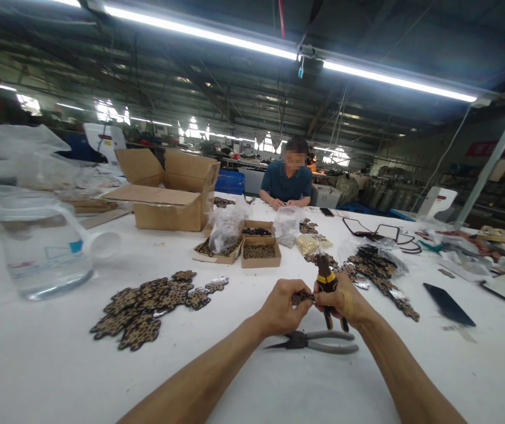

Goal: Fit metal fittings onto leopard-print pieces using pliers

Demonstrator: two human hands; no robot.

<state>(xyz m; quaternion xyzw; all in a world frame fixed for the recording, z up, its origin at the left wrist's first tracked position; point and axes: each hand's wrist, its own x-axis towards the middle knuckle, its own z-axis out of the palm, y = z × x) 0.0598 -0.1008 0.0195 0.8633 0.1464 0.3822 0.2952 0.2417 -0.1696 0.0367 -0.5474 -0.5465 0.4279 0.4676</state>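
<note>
In the head view my left hand point(284, 305) is closed on a small leopard-print piece point(300, 297), held up over the table. My right hand point(345, 299) wraps round black-and-yellow pliers point(326, 281), jaws pointing up. Its thumb and fingertip meet the edge of the piece beside my left fingers; whether something small is pinched there I cannot make out. Below both hands lie grey-handled long-nose pliers point(309, 341) on the white table point(252, 383). A heap of leopard-print pieces point(146, 306) spreads to the left, and another pile point(378, 268) lies to the right.
Small boxes of metal bits point(261, 259) stand ahead, before an opened cardboard box point(168, 206). On the left is a clear jug of liquid point(44, 253). A dark phone-like slab point(449, 304) lies right. Across the table sits a person point(286, 179) with hands together.
</note>
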